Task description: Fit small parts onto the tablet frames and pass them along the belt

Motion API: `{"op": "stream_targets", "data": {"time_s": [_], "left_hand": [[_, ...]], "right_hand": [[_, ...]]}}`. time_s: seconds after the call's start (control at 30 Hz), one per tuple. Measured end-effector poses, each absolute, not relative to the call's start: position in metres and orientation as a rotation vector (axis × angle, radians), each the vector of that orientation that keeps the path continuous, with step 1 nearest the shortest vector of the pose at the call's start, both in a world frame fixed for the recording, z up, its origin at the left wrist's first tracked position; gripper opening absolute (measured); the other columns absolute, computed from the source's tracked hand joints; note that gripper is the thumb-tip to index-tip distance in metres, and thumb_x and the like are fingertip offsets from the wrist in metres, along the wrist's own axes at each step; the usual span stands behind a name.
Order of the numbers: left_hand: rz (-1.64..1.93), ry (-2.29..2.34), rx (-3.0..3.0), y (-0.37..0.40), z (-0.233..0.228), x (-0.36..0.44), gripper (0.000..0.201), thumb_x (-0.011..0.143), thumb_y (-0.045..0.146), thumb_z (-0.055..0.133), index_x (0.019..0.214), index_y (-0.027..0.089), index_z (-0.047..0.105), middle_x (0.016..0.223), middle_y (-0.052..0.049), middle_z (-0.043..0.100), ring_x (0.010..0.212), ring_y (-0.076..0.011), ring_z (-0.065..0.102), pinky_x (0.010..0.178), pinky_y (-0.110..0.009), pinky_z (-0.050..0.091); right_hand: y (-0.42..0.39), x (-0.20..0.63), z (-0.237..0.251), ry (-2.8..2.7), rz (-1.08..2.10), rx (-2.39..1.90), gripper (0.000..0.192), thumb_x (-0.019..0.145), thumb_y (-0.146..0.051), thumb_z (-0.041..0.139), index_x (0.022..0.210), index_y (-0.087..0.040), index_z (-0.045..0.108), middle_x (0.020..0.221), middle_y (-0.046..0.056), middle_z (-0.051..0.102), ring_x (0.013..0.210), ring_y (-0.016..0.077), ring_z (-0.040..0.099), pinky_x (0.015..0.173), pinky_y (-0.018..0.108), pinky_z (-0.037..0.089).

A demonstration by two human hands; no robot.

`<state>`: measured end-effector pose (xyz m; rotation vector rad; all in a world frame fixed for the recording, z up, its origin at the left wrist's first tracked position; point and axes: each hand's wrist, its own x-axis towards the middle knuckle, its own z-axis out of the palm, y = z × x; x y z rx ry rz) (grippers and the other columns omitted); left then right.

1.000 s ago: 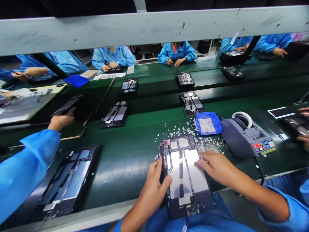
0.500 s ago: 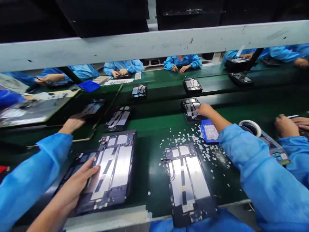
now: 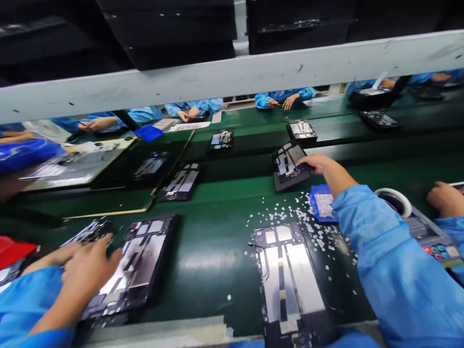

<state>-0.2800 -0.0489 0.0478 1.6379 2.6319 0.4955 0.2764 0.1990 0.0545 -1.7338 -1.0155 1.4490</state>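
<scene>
- The right hand [image 3: 319,164], reaching out from a blue sleeve [image 3: 391,261], sits right of centre in the frame with its fingers closed on the right edge of a tablet chassis [image 3: 290,164], which tilts up off a dark tray on the green conveyor belt [image 3: 217,227].
- The left hand [image 3: 89,266], at the lower left, lies flat with fingers loosely together on the left edge of a second tablet chassis [image 3: 141,261]; that chassis lies flat near the belt's near edge.
- A third tablet chassis [image 3: 290,280] lies flat at the lower centre, its bottom end overhanging the belt's near edge; neither hand touches it.
- Bare belt runs between the second and third chassis.
- White paper scraps [image 3: 290,212] are scattered between the third chassis and the tilted one, beside a small blue parts tray [image 3: 321,205].
- A tape dispenser [image 3: 416,222] stands at the right, partly behind the sleeve.
- Another person's hand [image 3: 442,198] rests at the right edge.
- A grey beam [image 3: 232,77] crosses the upper frame.
</scene>
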Motion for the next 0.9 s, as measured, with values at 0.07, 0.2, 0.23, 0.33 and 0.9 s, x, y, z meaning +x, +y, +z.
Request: {"op": "stream_targets", "data": {"time_s": [0.07, 0.2, 0.23, 0.33, 0.9], "left_hand": [[0.683, 2.454, 1.587, -0.043, 0.042, -0.242, 0.048, 0.074, 0.053, 0.059, 0.106, 0.018, 0.063, 0.114, -0.014, 0.074, 0.125, -0.0447, 0.061, 0.106, -0.064, 0.047], [1.053, 1.756, 1.261, -0.063, 0.025, -0.117, 0.073, 0.082, 0.062, 0.063, 0.14, 0.02, 0.053, 0.14, -0.017, 0.064, 0.125, -0.0357, 0.064, 0.104, -0.052, 0.053], [1.072, 1.621, 1.184, -0.074, 0.018, -0.088, 0.077, 0.083, 0.065, 0.063, 0.144, 0.019, 0.051, 0.144, -0.019, 0.06, 0.127, -0.0355, 0.062, 0.105, -0.051, 0.053], [1.119, 1.352, 0.976, -0.113, -0.011, -0.025, 0.084, 0.087, 0.071, 0.058, 0.152, 0.02, 0.046, 0.156, -0.02, 0.05, 0.14, -0.0363, 0.053, 0.114, -0.051, 0.046], [0.954, 1.459, 1.286, -0.146, -0.068, 0.039, 0.082, 0.1, 0.042, 0.05, 0.166, 0.022, 0.006, 0.174, -0.007, 0.012, 0.16, -0.0267, 0.011, 0.131, -0.046, 0.011]], "right_hand": [[0.186, 0.273, 0.065, -0.999, 1.468, -1.671, 0.025, 0.099, -0.029, 0.065, 0.116, -0.01, 0.065, 0.105, 0.009, 0.071, 0.087, 0.0164, 0.068, 0.078, 0.032, 0.059], [0.114, 0.273, 0.07, -0.985, 1.562, -1.559, 0.007, 0.093, -0.018, 0.066, 0.095, -0.012, 0.067, 0.078, 0.005, 0.073, 0.067, 0.0132, 0.066, 0.065, 0.025, 0.057], [0.085, 0.276, 0.067, -0.973, 1.63, -1.484, 0.007, 0.09, -0.019, 0.068, 0.094, -0.013, 0.067, 0.078, 0.005, 0.074, 0.066, 0.0141, 0.067, 0.064, 0.025, 0.057], [-0.013, 0.288, 0.046, -0.974, 1.892, -1.331, 0.024, 0.079, -0.028, 0.076, 0.098, -0.015, 0.07, 0.086, 0.008, 0.078, 0.073, 0.0205, 0.072, 0.065, 0.029, 0.059], [-0.16, 0.286, -0.035, -1.813, 1.173, -1.57, 0.066, 0.095, -0.027, 0.052, 0.159, -0.022, 0.036, 0.142, 0.014, 0.055, 0.136, 0.0277, 0.051, 0.118, 0.045, 0.039]]}}
